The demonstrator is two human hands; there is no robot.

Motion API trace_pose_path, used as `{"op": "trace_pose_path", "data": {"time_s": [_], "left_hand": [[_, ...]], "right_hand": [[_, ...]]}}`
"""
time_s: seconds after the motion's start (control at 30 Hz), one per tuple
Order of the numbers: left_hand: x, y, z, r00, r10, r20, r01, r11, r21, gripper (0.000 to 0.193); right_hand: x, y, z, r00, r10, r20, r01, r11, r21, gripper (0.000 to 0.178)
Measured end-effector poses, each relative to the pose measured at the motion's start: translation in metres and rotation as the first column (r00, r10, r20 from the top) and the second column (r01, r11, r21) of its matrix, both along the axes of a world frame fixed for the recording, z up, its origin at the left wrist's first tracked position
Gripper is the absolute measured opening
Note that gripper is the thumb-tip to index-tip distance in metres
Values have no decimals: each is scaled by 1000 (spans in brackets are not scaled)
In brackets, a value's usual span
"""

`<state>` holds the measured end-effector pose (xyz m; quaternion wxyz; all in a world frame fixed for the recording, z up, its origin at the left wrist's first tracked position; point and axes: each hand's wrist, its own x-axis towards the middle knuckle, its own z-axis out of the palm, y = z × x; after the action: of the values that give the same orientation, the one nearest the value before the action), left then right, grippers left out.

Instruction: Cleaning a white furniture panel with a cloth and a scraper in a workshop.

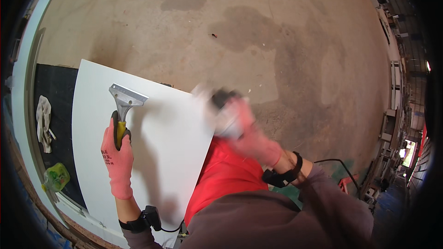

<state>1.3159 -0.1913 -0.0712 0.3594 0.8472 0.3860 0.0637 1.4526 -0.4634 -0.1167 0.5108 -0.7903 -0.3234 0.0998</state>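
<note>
My left hand (117, 157), in a pink glove with dark fingertips, is closed round the yellow handle of a scraper (125, 99). The scraper's wide metal head points away from me, above a smooth white panel (170, 133). My right hand (247, 129), gloved the same way, is smeared by motion at the panel's right edge. It grips a whitish, cloth-like bundle (219, 120), too blurred to name surely. Whether the bundle touches the panel I cannot tell.
Left of the panel, a whitish cloth (44, 122) and a greenish see-through plastic container (57, 176) lie by a black surface (55, 87). A long pale board (25, 78) runs along the far left. Stained concrete floor (323, 64) stretches ahead; cluttered shelving (392, 124) lines the right.
</note>
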Motion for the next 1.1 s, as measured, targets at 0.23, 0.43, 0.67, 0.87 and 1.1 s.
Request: {"op": "trace_pose_path", "data": {"time_s": [0.23, 0.43, 0.67, 0.87, 1.1], "left_hand": [[17, 2, 3, 959, -278, -52, 283, 945, 166, 47], [48, -10, 21, 844, -516, -146, 525, 850, 34, 44], [93, -24, 28, 444, -790, -423, 896, 389, 215, 34], [108, -36, 37, 325, -815, -480, 943, 241, 231, 27], [116, -51, 35, 287, -837, -466, 957, 228, 178, 28]], "right_hand": [[-20, 42, 1, 583, 794, 174, -612, 570, -548, 50], [87, -71, -52, 933, -351, 76, 339, 790, -511, 39], [79, -104, -56, 862, -450, -233, 293, 818, -495, 44], [70, -90, -45, 802, -412, -433, 242, 886, -395, 43], [74, -82, -34, 802, -426, -419, 266, 882, -389, 45]]}}
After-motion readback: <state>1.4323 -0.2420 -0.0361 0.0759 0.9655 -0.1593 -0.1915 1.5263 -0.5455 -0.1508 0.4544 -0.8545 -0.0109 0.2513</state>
